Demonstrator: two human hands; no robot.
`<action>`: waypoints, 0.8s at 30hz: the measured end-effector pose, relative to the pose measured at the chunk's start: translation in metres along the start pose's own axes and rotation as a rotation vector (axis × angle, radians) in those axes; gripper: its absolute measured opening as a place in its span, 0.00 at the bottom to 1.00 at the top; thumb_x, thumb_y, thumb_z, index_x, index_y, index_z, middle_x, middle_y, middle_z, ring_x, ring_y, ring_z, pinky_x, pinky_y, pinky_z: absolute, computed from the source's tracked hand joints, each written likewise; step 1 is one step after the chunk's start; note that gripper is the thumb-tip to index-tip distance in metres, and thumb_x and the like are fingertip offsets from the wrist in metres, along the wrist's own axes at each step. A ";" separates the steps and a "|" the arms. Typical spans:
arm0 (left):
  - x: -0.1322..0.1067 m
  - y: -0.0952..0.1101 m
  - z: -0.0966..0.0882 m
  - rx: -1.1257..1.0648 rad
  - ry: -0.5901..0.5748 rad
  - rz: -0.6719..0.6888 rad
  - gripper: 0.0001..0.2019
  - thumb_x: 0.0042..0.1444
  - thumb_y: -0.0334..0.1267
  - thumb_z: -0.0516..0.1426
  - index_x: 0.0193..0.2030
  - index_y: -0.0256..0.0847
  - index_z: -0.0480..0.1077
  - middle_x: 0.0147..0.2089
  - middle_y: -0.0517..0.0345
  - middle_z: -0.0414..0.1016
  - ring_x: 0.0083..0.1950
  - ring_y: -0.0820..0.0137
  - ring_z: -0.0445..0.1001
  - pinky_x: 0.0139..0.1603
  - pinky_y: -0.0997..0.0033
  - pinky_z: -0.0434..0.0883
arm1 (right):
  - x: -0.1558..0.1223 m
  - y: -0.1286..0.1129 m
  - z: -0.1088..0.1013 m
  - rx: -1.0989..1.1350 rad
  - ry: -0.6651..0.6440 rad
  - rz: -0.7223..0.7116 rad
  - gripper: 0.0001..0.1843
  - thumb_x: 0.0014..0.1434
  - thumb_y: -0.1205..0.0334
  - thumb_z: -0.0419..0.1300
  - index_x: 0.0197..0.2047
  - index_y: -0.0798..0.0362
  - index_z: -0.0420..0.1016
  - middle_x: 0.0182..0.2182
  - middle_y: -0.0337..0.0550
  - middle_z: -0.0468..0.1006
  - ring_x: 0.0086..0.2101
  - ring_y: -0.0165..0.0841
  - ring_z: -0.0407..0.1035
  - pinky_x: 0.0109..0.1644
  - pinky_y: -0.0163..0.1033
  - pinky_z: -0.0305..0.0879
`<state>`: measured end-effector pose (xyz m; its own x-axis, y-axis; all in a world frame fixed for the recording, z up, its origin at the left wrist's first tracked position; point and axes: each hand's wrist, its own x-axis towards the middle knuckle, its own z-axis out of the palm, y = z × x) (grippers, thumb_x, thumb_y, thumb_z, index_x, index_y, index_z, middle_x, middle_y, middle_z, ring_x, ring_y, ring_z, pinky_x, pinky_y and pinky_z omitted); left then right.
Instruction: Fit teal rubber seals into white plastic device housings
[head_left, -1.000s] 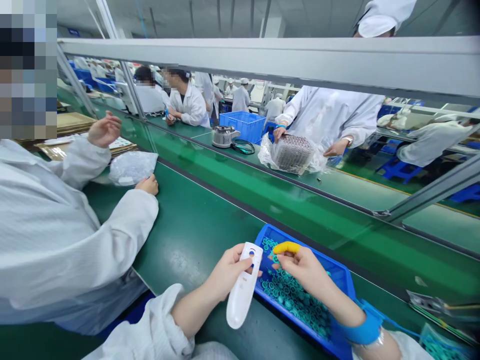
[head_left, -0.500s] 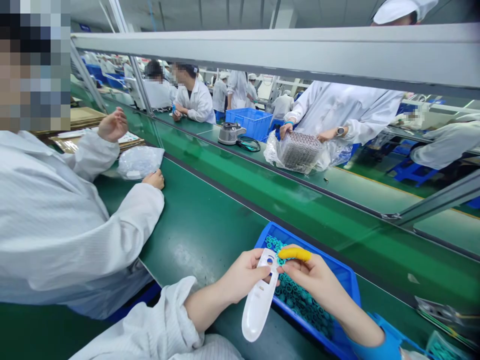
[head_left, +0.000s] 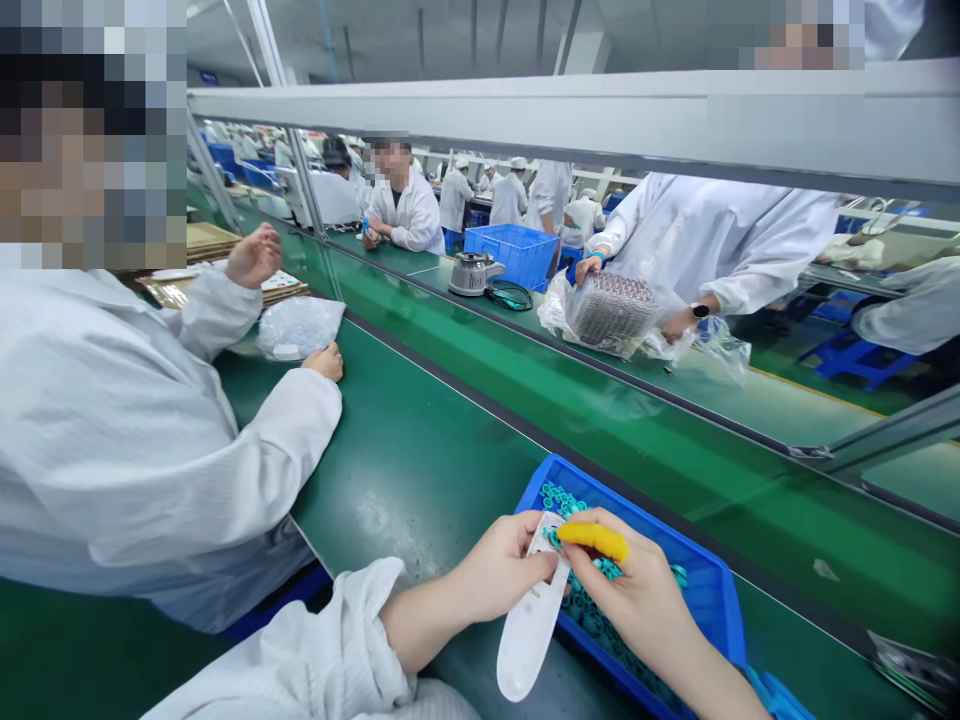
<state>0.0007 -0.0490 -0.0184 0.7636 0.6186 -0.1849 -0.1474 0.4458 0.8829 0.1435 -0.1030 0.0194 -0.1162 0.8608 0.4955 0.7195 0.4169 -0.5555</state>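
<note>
A long white plastic housing (head_left: 527,640) with cut-outs near its upper end is gripped by my left hand (head_left: 510,565), thumb on top. My right hand (head_left: 626,570), with a yellow cover on its index finger, is closed in a pinch at that upper end. A small teal ring (head_left: 553,537) shows at the fingertips, over the round hole; the fingers partly hide it. Beneath both hands stands a blue bin (head_left: 724,610) holding many teal rings (head_left: 600,610).
A green bench (head_left: 405,450) runs under my arms. On the left, a co-worker's sleeve (head_left: 300,440) and hand rest beside a clear plastic bag (head_left: 300,328). Across the divider, another person handles a bubble-wrapped pack (head_left: 611,310) near a blue crate (head_left: 514,255).
The teal ring at my right fingertips now lies over the housing's round hole. The view has shifted slightly. Across the bench, the person's watch hand has moved lower beside the pack.
</note>
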 end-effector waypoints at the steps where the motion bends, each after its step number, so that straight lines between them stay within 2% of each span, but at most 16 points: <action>1: -0.001 0.001 0.000 0.001 -0.003 0.011 0.10 0.44 0.33 0.56 0.36 0.37 0.67 0.25 0.61 0.72 0.23 0.76 0.66 0.25 0.76 0.62 | 0.000 0.001 0.001 -0.015 0.012 -0.015 0.08 0.56 0.71 0.55 0.33 0.52 0.75 0.30 0.41 0.77 0.29 0.29 0.74 0.30 0.31 0.72; 8: -0.004 0.006 0.001 -0.025 -0.022 0.060 0.10 0.48 0.39 0.58 0.37 0.36 0.67 0.26 0.62 0.70 0.24 0.77 0.64 0.26 0.77 0.60 | 0.000 -0.001 -0.001 -0.068 0.012 -0.052 0.09 0.56 0.72 0.55 0.35 0.52 0.75 0.32 0.42 0.79 0.30 0.30 0.76 0.32 0.31 0.73; 13: -0.004 0.004 0.000 -0.048 -0.033 0.025 0.18 0.47 0.46 0.60 0.40 0.35 0.68 0.28 0.58 0.72 0.25 0.75 0.68 0.26 0.76 0.62 | -0.002 -0.002 -0.001 -0.024 0.008 -0.056 0.08 0.57 0.72 0.55 0.36 0.52 0.74 0.32 0.41 0.78 0.30 0.29 0.75 0.32 0.30 0.73; 17: -0.006 0.005 0.000 -0.061 -0.050 0.035 0.24 0.46 0.53 0.61 0.40 0.34 0.68 0.27 0.59 0.71 0.24 0.76 0.67 0.25 0.77 0.61 | -0.002 -0.005 0.000 -0.039 0.028 -0.051 0.08 0.57 0.72 0.56 0.36 0.52 0.73 0.32 0.41 0.78 0.31 0.29 0.75 0.33 0.29 0.73; 24: -0.010 0.006 0.001 -0.048 -0.064 0.089 0.25 0.48 0.55 0.60 0.40 0.33 0.68 0.28 0.61 0.68 0.25 0.78 0.64 0.26 0.77 0.60 | -0.003 -0.006 0.000 -0.110 0.011 -0.101 0.08 0.58 0.72 0.54 0.37 0.51 0.73 0.33 0.41 0.78 0.32 0.28 0.75 0.34 0.30 0.72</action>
<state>-0.0070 -0.0531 -0.0107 0.7844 0.6153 -0.0778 -0.2449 0.4225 0.8727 0.1393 -0.1079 0.0211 -0.1849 0.8124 0.5530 0.7751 0.4664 -0.4261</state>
